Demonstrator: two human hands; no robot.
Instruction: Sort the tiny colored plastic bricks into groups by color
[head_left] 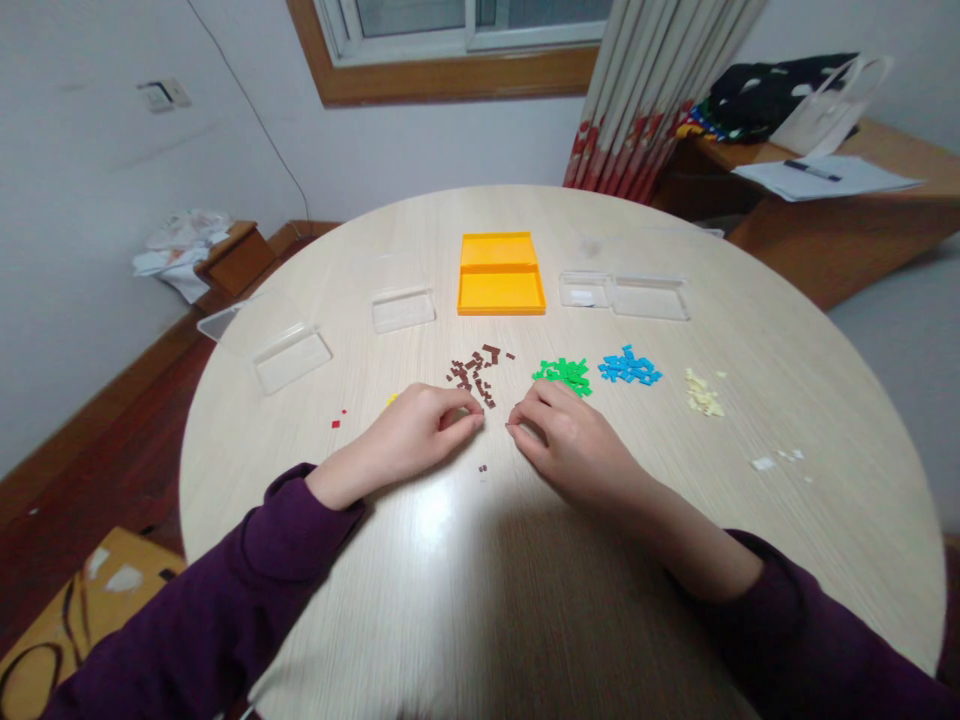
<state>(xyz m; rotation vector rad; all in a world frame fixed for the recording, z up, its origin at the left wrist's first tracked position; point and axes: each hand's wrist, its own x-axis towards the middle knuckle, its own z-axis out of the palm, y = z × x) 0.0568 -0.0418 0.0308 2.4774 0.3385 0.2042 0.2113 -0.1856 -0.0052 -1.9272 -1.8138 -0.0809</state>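
Note:
My left hand (431, 428) is closed in a pinch just in front of the pile of small brown bricks (474, 374); whatever is between its fingertips is too small to make out. Opposite it, my right hand (566, 435) also pinches, thumb against fingers, beside the near edge of the green brick pile (570, 375). Anything it holds is too tiny to name. A narrow gap separates the two hands. Closer to me on the table lie tiny brown pieces (482, 468). Yellow pieces (392, 398) are partly hidden behind my left wrist.
Blue bricks (630, 367), cream pieces (703, 393) and white pieces (763, 463) lie to the right, red ones (336, 424) to the left. Behind stand an open orange case (501, 312) and clear plastic boxes (405, 312) on the round table (300, 590).

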